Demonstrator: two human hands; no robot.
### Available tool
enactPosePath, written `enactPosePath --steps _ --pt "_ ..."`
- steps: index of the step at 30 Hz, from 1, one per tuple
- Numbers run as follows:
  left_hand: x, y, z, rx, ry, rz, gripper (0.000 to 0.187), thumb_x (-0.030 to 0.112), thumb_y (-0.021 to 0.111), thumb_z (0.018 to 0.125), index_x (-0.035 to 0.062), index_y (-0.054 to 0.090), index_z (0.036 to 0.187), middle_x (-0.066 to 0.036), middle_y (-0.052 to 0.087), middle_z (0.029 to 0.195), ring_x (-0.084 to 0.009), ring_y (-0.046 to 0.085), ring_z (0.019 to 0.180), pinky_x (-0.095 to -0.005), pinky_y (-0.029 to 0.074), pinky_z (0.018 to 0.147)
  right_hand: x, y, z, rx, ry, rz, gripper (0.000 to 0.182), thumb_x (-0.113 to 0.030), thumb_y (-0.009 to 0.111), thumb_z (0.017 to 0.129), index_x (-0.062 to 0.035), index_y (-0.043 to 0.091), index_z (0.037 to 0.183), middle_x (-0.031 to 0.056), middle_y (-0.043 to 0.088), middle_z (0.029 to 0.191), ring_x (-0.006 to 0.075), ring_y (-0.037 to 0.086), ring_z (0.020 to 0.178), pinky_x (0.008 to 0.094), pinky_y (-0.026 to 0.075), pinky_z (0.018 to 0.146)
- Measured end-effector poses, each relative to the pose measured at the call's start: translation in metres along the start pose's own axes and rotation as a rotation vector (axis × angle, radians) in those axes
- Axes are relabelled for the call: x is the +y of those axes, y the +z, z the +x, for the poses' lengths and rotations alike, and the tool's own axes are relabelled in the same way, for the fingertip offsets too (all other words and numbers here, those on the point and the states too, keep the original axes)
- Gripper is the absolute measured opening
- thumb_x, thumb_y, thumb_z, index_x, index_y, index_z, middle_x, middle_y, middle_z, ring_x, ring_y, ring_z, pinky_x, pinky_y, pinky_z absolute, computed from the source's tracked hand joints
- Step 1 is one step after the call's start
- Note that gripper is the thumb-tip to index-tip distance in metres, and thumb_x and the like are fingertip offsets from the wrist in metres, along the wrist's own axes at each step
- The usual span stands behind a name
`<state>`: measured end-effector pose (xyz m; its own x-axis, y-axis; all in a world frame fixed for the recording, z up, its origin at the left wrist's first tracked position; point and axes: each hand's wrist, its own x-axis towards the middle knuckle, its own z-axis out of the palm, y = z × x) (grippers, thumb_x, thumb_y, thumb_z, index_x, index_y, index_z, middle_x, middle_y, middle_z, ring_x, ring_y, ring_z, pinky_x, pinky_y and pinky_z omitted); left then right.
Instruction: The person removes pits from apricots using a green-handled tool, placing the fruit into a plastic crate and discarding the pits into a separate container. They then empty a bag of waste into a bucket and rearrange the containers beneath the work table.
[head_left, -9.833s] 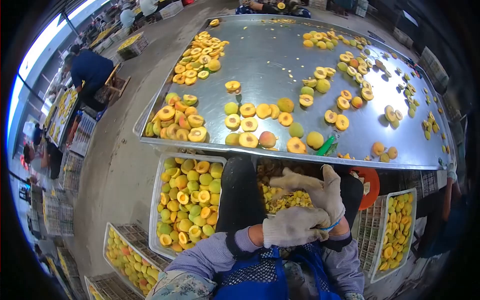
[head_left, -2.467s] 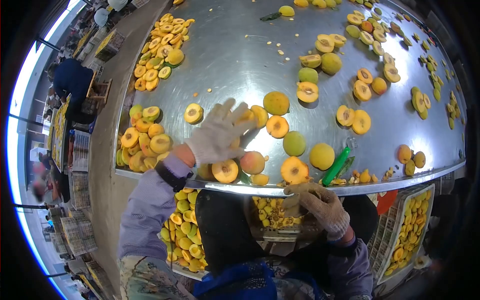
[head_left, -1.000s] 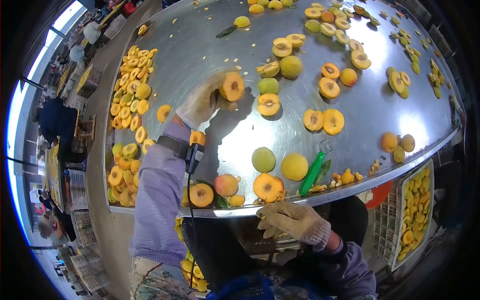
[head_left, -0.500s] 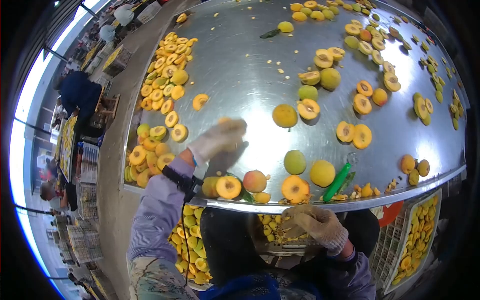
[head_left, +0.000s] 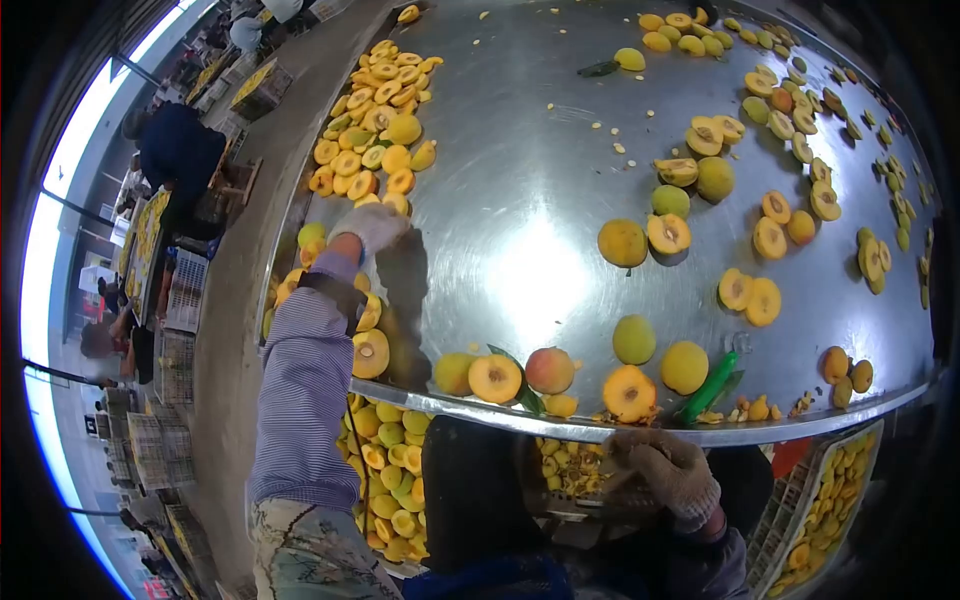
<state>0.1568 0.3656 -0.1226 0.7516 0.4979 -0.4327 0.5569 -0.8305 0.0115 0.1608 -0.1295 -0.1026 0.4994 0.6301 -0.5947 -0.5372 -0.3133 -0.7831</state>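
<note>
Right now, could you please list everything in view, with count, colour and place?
Metal table: one, silver-grey, in front
Fruit, whole and halved: many, yellow to orange, some green, on and below table
Green-handled tool: one, near edge
Leaves: several, dark green, on table
Pale bits: several, on table
Red object: one, partly hidden, below right
Crates: many, mostly pale, left background and lower right
Floor: grey, left
Co-workers: several, one in dark blue, left background
Legs: two, black, below table
Sleeves: two, purplish
Left hand: whitish glove, over left-side fruit
Right hand: tan glove, near edge
</note>
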Motion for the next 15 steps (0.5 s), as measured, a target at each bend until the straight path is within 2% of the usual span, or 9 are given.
enactPosePath --steps 1,2,4,6,8,10,11,13,15 --pt "0.018 -0.01 -0.007 0.103 -0.147 -0.084 0.046 0.04 0.056 0.086 0.0062 0.063 0.116 -0.019 0.066 0.117 -0.0332 0.061 0.112 -0.0403 0.048 0.093 0.002 -0.002 0.001 0.006 0.003 0.0 0.027 -0.012 0.059 0.095 0.0019 0.066 0.117 0.0102 0.072 0.1 0.0121 0.067 0.089 0.0247 0.053 0.08" --pt "0.023 -0.013 -0.014 0.093 -0.141 -0.085 0.046 0.04 0.056 0.086 0.0062 0.063 0.116 -0.019 0.066 0.117 -0.0332 0.061 0.112 -0.0403 0.048 0.093 0.008 -0.003 0.004 0.019 -0.051 -0.111 0.027 -0.012 0.059 0.095 0.001 0.066 0.117 0.0099 0.072 0.099 0.0117 0.067 0.088 0.0245 0.053 0.079" --pt "0.032 -0.003 -0.029 0.354 -0.012 -0.04 0.05 0.041 0.058 0.087 0.0074 0.059 0.124 -0.019 0.063 0.123 -0.0343 0.06 0.115 -0.0401 0.047 0.096 0.021 -0.007 0.003 0.033 -0.093 -0.195 0.026 -0.013 0.059 0.095 -0.001 0.067 0.116 0.0085 0.073 0.096 0.0106 0.067 0.086 0.0245 0.053 0.079" --pt "0.031 0.008 -0.046 0.242 0.066 -0.159 0.052 0.041 0.058 0.088 0.0087 0.058 0.129 -0.018 0.063 0.125 -0.034 0.061 0.113 -0.0407 0.048 0.097 0.01 -0.006 0.002 -0.007 -0.033 -0.124 0.026 -0.014 0.058 0.095 -0.0008 0.068 0.115 0.0074 0.073 0.095 0.0112 0.067 0.088 0.0253 0.053 0.081" --pt "0.042 0.014 -0.079 -0.065 0.225 -0.439 0.059 0.037 0.061 0.087 -0.0005 0.055 0.133 -0.022 0.064 0.122 -0.0342 0.062 0.112 -0.0365 0.047 0.099 0.01 -0.007 0.002 -0.035 -0.008 -0.034 0.025 -0.014 0.058 0.095 -0.0007 0.068 0.114 0.0073 0.072 0.097 0.0117 0.066 0.089 0.0257 0.052 0.084" --pt "0.075 0.017 -0.122 -0.285 0.35 -0.673 0.059 0.035 0.063 0.087 0.0 0.055 0.134 -0.022 0.061 0.126 -0.0354 0.058 0.118 -0.0388 0.044 0.103 0.015 -0.009 0.003 -0.033 -0.08 -0.124 0.025 -0.015 0.058 0.096 -0.0006 0.068 0.114 0.0088 0.071 0.1 0.0123 0.066 0.092 0.0262 0.052 0.085" --pt "0.082 0.028 -0.132 -0.289 0.349 -0.671 0.059 0.035 0.063 0.087 0.0 0.055 0.134 -0.022 0.061 0.126 -0.0354 0.058 0.118 -0.0388 0.044 0.103 0.011 -0.007 0.002 -0.031 -0.022 -0.082 0.027 -0.016 0.059 0.095 -0.0004 0.067 0.115 0.0097 0.071 0.102 0.0125 0.065 0.093 0.0265 0.052 0.085" --pt "0.092 0.05 -0.142 -0.032 0.748 -0.265 0.059 0.034 0.065 0.085 0.0017 0.055 0.134 -0.021 0.059 0.129 -0.0355 0.054 0.122 -0.0412 0.04 0.106 0.012 -0.008 0.003 -0.024 -0.031 -0.093 0.027 -0.017 0.06 0.095 -0.0005 0.067 0.115 0.0096 0.071 0.101 0.0128 0.065 0.093 0.0266 0.052 0.085" --pt "0.115 0.047 -0.158 -0.13 0.578 -0.208 0.06 0.035 0.067 0.084 0.0018 0.055 0.133 -0.021 0.059 0.127 -0.0355 0.053 0.122 -0.0417 0.039 0.107 0.015 -0.009 0.002 -0.004 -0.059 -0.127 0.028 -0.018 0.061 0.095 0.0002 0.067 0.115 0.0091 0.071 0.1 0.0124 0.065 0.092 0.0257 0.053 0.082"
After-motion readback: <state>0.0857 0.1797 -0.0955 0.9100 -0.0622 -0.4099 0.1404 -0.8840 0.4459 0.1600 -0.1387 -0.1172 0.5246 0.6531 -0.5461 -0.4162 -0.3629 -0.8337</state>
